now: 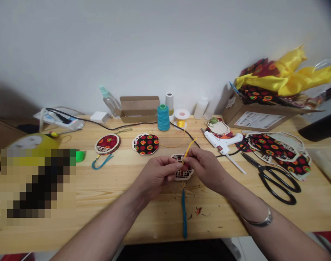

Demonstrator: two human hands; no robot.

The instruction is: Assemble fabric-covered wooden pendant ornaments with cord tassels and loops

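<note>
My left hand [160,168] and my right hand [202,165] meet over a small wooden lattice ornament [183,176] at the middle of the table. Between their fingertips runs a yellow cord [191,145], its braided-looking end sticking up past my right fingers. Both hands are closed in a pinch on it. Below the ornament hangs a blue tassel [184,214], lying flat toward the table's front edge. My fingers cover part of the ornament, and the cord's lower part is mostly hidden.
Black scissors [276,177] and a white glue gun [222,141] lie on the right. Left of my hands are an octagonal fabric piece [146,144] and a round ornament [108,144]. Behind stand a blue thread cone [163,117], a yellow cord spool [181,116] and a cardboard box [257,112].
</note>
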